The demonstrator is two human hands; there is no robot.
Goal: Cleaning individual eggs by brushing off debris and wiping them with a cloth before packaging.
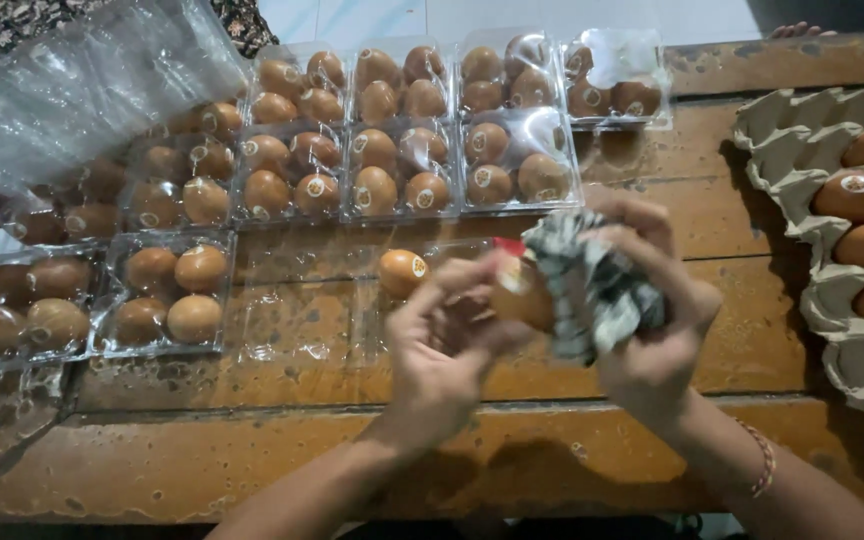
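The brown egg [520, 295] sits at the middle of the view, half hidden — the left hand [442, 345] covers its near side and a black-and-white checked cloth [592, 285] covers its far side, so only a strip of shell with a pale sticker shows. The left fingers are closed around the egg from about 8 o'clock. The right hand [652, 330] is bunched shut on the cloth, pressing it against the egg from 3 o'clock. A thin bracelet [760, 458] circles the right wrist; both forearms are cut off by the lower edge.

Everything lies on a worn wooden bench [352, 450], brown and blotched, with a pale tiled floor just visible at 12 o'clock. At 1 o'clock a few fingertips of another person [802, 30] rest on the bench's far edge.

At 3 o'clock a grey pulp egg tray [802, 140], cut off by the frame, holds several brown eggs. From 9 to 12 o'clock clear plastic four-egg boxes [402, 130] stand in rows, filled with brown stickered eggs; glare on the lids blurs some of them. Just beyond the left hand an open clear box [302, 320] holds a single egg [402, 270]. At 10 o'clock a crumpled sheet of clear plastic [82, 90] hides whatever lies beneath it.
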